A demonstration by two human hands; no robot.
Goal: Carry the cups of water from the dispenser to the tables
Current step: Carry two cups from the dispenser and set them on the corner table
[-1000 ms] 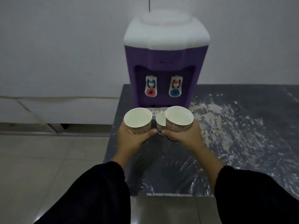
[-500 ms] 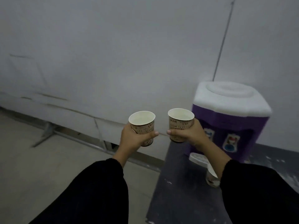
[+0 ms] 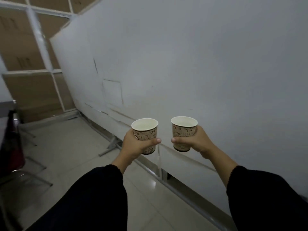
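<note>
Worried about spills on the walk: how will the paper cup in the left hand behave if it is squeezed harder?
The left cup looks like thin printed paper, so its wall would probably buckle under a tighter squeeze. It seems filled fairly high, so flexing could push liquid over the rim. The left hand wraps its lower half, which probably keeps it steady.

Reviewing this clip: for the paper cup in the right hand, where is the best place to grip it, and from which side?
Grip the right paper cup around its mid-wall, from the side, as the right hand does. It stands upright with an open rim, so a side wrap probably keeps it level.
</note>
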